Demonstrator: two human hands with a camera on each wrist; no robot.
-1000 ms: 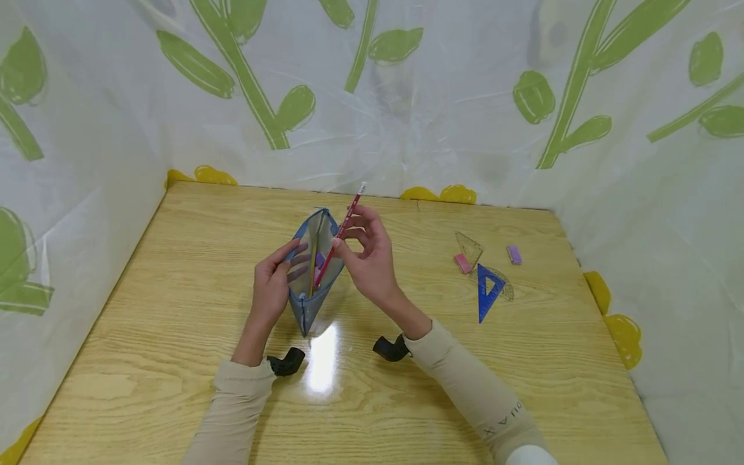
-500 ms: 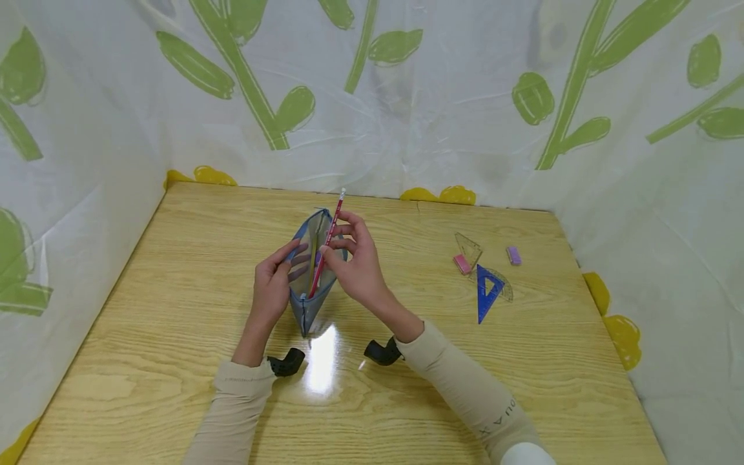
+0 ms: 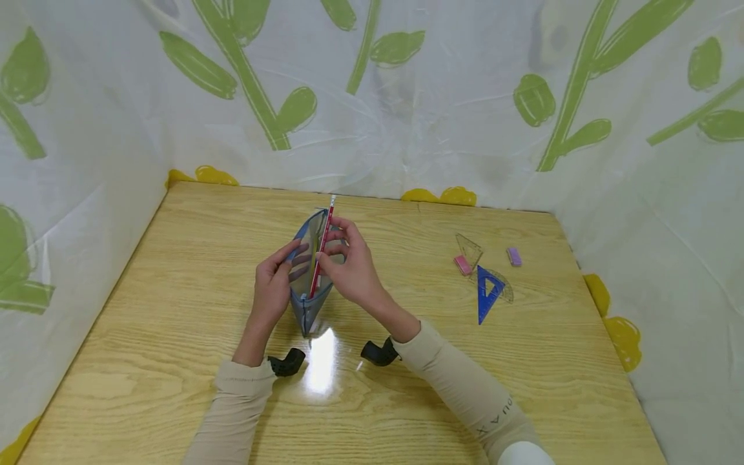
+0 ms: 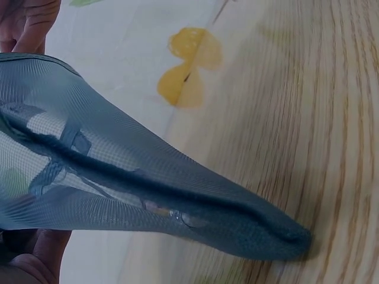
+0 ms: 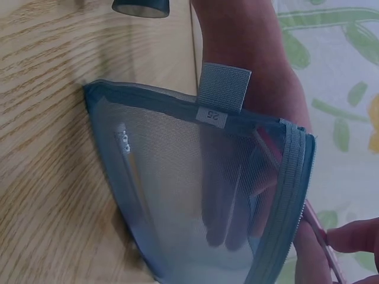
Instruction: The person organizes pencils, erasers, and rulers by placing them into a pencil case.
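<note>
A blue mesh zip pouch (image 3: 307,315) is held with its mouth spread wide. My left hand (image 3: 270,284) grips its left side, thumb outside and fingers inside, showing through the mesh in the right wrist view. My right hand (image 3: 352,268) pinches a red pencil (image 3: 328,226) with a white eraser at its upper end. The pencil slants into the pouch mouth, its lower end inside. A yellowish pencil (image 3: 314,245) lies in the pouch; through the mesh, the right wrist view shows a pencil's metal eraser end (image 5: 123,139). The bottom corner of the mesh (image 4: 290,239) is close over the table.
Right of the pouch on the wooden table (image 3: 174,290) lie a blue set square (image 3: 485,303), a clear set square (image 3: 468,247), a clear protractor (image 3: 508,290), a pink eraser (image 3: 462,265) and a purple eraser (image 3: 514,256). White patterned sheeting (image 3: 465,129) walls the back and sides.
My right hand has moved left with the red pencil, over the pouch mouth. The pencil stands lower and more in line with the pouch. The left hand has kept its grip in place.
</note>
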